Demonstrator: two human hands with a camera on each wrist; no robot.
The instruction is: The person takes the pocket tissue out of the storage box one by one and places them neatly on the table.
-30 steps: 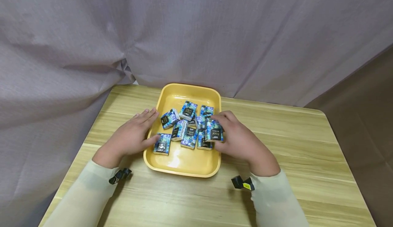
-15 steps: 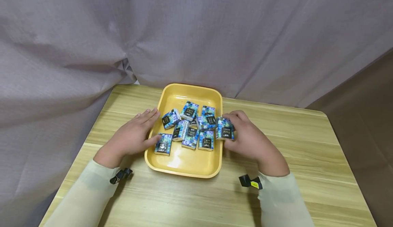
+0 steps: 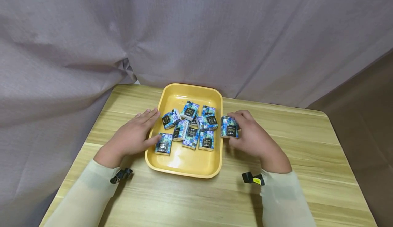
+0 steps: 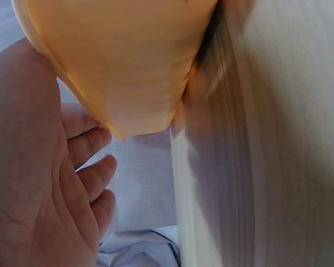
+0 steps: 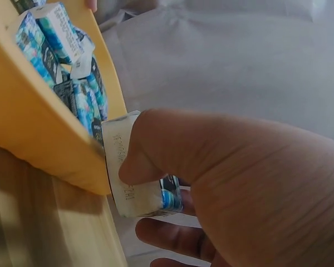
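Observation:
A yellow plastic tray (image 3: 184,164) holds several small tissue packs with blue floral wrapping and black labels; one pack (image 3: 163,144) lies at its left wall, the others cluster toward the middle and right. My left hand (image 3: 130,136) rests on the tray's left rim, fingers extended and thumb over the edge beside that pack. In the left wrist view its fingertips lie along the rim. Just outside the right rim, my right hand (image 3: 253,136) pinches another tissue pack (image 3: 229,128) between thumb and fingers. The right wrist view shows that pack's white printed side (image 5: 122,150) under the thumb.
The tray stands on a wood-grain table (image 3: 307,152), near its back edge. A grey curtain (image 3: 196,32) hangs behind the table, and a darker brown cloth (image 3: 362,111) is at the right. Black camera mounts (image 3: 253,178) sit at both wrists.
My right hand has moved right, carrying the tissue pack from above the other packs, across the tray's right rim, to beside the tray. My left hand has stayed at the left rim.

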